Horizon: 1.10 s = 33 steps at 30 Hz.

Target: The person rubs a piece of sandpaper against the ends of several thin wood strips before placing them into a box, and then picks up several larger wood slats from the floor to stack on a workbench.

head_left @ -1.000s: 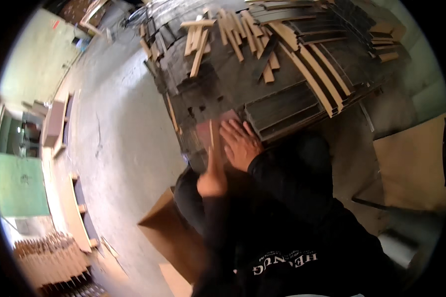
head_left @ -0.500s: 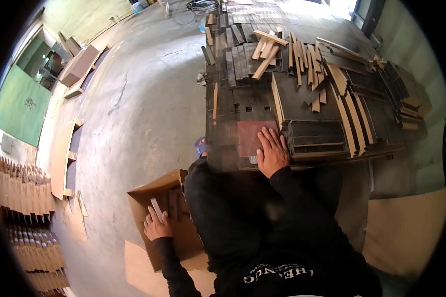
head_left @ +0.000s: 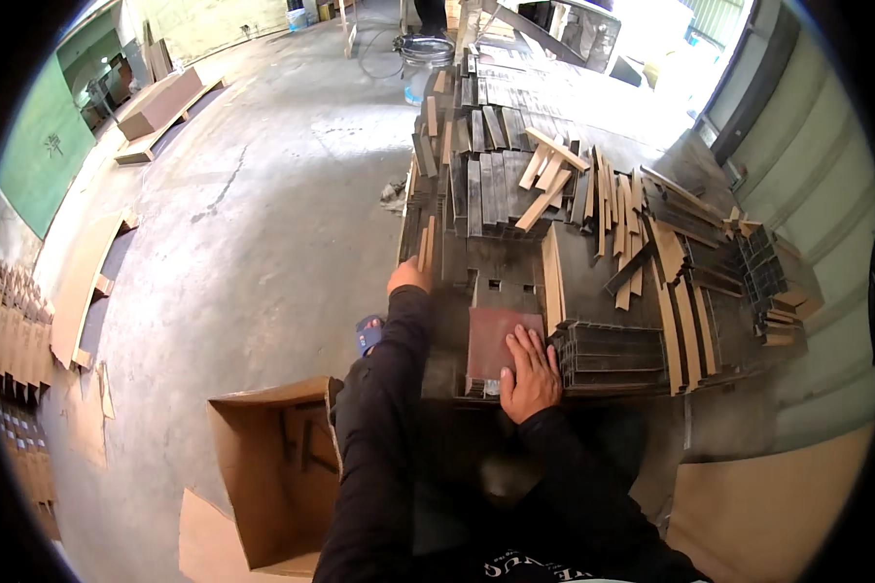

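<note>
The left hand is now reaching up to the far left part of the dark work table, where half a second ago it was hanging low beside the open brown cardboard box on the floor, with a light thing in its fingers. It is now closing around the near end of a thin, pale wooden strip that is lying along the left edge of the table; how tightly the fingers are curling I cannot tell, because the hand is seen from behind. So the arm is moving from the box back to the stock of parts, and I judge that one piece is finished with and a new one is being taken.

The right hand is staying where it was, lying flat and open, palm down, on the near right corner of the reddish-brown square sheet. It is grasping nothing; it is only pressing the sheet on the table. This sheet is sitting at the near edge, just left of a stack of dark grey slotted pieces, and a long pale wooden slat is lying just beyond its far right corner. More loose pale strips are lying crossed on the far part of the table.
</note>
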Available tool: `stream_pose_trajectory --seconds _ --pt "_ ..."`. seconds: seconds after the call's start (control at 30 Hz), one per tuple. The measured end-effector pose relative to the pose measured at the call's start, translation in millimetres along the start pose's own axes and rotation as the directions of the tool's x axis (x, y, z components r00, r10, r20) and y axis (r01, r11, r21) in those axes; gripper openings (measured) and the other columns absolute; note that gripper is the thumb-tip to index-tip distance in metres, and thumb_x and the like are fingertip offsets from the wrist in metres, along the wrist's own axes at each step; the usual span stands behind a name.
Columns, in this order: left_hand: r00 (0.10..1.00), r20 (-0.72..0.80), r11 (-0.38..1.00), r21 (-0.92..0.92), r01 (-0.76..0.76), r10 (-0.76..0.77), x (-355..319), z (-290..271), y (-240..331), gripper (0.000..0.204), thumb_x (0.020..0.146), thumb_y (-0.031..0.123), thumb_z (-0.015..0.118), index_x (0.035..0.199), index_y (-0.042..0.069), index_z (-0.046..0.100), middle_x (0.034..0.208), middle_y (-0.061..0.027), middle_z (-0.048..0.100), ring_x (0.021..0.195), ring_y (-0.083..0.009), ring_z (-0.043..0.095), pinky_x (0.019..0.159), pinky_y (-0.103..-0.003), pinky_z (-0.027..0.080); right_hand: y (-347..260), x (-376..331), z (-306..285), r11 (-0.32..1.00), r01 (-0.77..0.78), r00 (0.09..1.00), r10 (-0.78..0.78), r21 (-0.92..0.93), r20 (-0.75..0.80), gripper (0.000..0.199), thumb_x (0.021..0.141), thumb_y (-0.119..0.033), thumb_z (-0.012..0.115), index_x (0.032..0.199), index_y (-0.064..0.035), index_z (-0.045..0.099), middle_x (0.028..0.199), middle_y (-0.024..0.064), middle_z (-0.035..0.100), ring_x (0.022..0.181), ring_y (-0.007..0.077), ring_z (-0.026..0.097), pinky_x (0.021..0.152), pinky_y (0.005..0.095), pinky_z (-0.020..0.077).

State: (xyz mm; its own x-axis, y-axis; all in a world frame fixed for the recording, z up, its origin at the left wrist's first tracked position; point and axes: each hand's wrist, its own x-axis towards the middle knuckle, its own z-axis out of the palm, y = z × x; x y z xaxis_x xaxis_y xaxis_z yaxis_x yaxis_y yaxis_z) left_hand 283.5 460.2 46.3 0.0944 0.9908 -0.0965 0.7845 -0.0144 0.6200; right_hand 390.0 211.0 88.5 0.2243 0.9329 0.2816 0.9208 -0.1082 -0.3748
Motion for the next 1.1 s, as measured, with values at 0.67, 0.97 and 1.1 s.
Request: stream_pose_trajectory --seconds 0.67,0.97,1.1 --pt "0.956 0.292 0.625 -0.748 0.222 0.01 26 15 -76 0.037 0.069 0.004 0.057 0.105 -0.004 0.056 0.069 -0.0087 0.059 0.052 -0.0146 0.054 0.045 -0.025 0.042 -3 -2 7 0.999 0.044 0.993 -0.04 0.032 -0.107 0.044 0.077 -0.019 0.048 0.119 -0.0057 0.043 0.128 0.0118 0.039 0.121 0.029 0.032 0.101 0.0442 0.0213" --pt "0.857 0.397 -0.021 -0.904 0.427 0.329 -114 -55 -77 0.044 0.076 0.02 0.036 0.114 0.0 0.046 0.061 -0.0038 0.041 0.045 -0.0138 0.034 0.042 -0.025 0.03 6 -4 2 1.0 0.016 0.99 -0.014 0.01 -0.141 0.046 0.077 -0.021 0.048 0.12 -0.0053 0.042 0.13 0.0108 0.038 0.123 0.0268 0.03 0.102 0.0425 0.0191" --pt "0.881 0.412 0.243 -0.902 0.357 0.233 -148 -62 -70 0.036 0.087 0.025 0.041 0.113 0.0 0.047 0.061 -0.0031 0.045 0.044 -0.0122 0.039 0.041 -0.022 0.034 7 -2 7 0.996 0.022 0.984 -0.006 0.089 -0.18 0.045 0.077 -0.021 0.049 0.118 -0.0051 0.043 0.129 0.0113 0.038 0.122 0.0273 0.031 0.102 0.0428 0.0199"
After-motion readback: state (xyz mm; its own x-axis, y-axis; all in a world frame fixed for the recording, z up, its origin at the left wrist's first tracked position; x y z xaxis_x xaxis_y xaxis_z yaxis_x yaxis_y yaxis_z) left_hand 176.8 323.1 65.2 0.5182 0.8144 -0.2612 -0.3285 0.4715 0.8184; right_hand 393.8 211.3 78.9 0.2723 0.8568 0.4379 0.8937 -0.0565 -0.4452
